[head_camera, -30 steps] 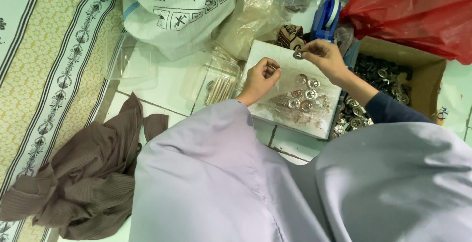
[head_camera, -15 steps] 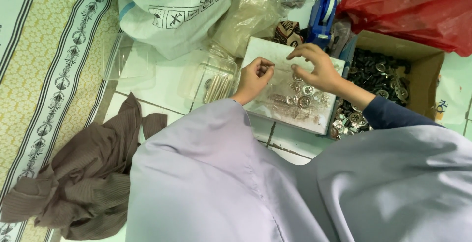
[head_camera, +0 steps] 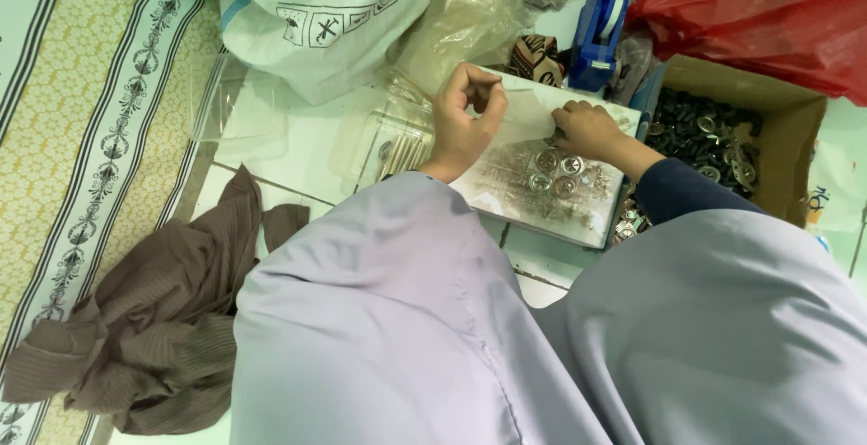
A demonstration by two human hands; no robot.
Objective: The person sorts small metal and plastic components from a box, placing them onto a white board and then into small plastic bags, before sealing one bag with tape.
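Note:
A white board (head_camera: 578,221) lies on the tiled floor in front of me, with several round metal pieces (head_camera: 555,174) on it. My left hand (head_camera: 462,124) is raised over the board's left end, thumb and fingers pinched on a clear strip (head_camera: 528,118). The strip runs across to my right hand (head_camera: 587,131). That hand is curled with its fingertips down on the board, just above the metal pieces, on the strip's other end. My wide lilac sleeves cover the near part of the view.
An open cardboard box (head_camera: 787,142) of dark metal parts (head_camera: 704,129) stands right of the board. Behind it are a blue tape dispenser (head_camera: 598,34), a red plastic bag (head_camera: 768,11), a white sack (head_camera: 316,20) and clear plastic trays (head_camera: 388,142). A brown cloth (head_camera: 153,337) lies by a patterned mat (head_camera: 81,120).
My right hand came down from the board's far edge onto the board beside the metal pieces. My left hand lifted and now pinches the clear strip stretched between the hands.

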